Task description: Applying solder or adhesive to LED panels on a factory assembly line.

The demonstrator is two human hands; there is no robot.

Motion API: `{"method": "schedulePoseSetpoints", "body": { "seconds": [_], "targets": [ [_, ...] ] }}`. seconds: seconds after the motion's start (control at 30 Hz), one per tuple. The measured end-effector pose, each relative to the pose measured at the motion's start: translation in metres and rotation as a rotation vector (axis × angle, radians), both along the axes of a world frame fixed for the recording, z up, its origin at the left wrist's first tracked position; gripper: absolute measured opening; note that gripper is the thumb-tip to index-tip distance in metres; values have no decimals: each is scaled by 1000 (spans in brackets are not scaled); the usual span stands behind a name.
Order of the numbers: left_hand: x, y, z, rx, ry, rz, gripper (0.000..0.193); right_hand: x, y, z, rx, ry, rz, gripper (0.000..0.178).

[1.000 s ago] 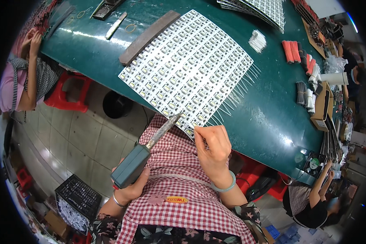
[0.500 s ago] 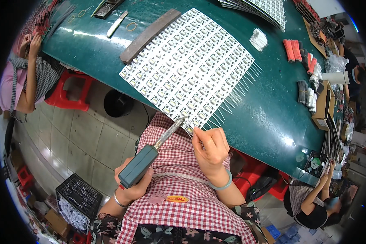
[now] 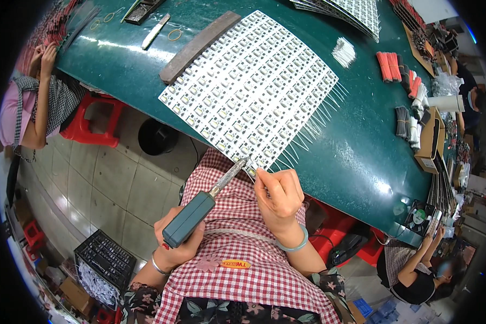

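Observation:
My left hand (image 3: 179, 251) is wrapped round the dark green handle of a soldering iron (image 3: 190, 217). The iron's metal tip touches or almost touches the near corner of a large white LED board panel (image 3: 248, 86), which lies on the green table and slightly overhangs its near edge. Beside the tip, my right hand (image 3: 282, 201) is closed in a pinch at the same corner; what its fingertips hold is too small to make out. Thin white wires (image 3: 314, 123) stick out along the panel's right side. A dark bar (image 3: 200, 47) rests along its far left edge.
A pale-handled tool (image 3: 155, 32) and rubber band (image 3: 174, 35) lie far left. Short white wires (image 3: 344, 52), red bundles (image 3: 386, 67) and a cardboard box (image 3: 431, 141) are to the right. A black bin (image 3: 157, 136) stands on the floor. Co-workers sit at left (image 3: 31, 110) and right (image 3: 413, 276).
My left hand has shifted the soldering iron slightly to the right, its tip a little closer to my right fingertips. The panel and my right hand look nearly unmoved.

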State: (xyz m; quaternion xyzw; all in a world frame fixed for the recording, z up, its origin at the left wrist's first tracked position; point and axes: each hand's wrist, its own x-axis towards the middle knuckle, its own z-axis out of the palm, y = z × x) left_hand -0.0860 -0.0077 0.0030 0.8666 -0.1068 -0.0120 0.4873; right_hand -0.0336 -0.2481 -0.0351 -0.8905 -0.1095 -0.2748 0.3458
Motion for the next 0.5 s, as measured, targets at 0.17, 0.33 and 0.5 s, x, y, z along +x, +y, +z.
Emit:
{"method": "schedulePoseSetpoints", "body": {
  "seconds": [0.17,0.33,0.5],
  "targets": [
    [1,1,2,-4,38,3,22,0,0,0,-17,-2,-2,35],
    [-6,2,-10,-41,-16,34,22,0,0,-1,-17,-8,1,35],
    [-23,18,-21,14,32,5,24,0,0,-1,-23,-11,-9,35]
  ]
}}
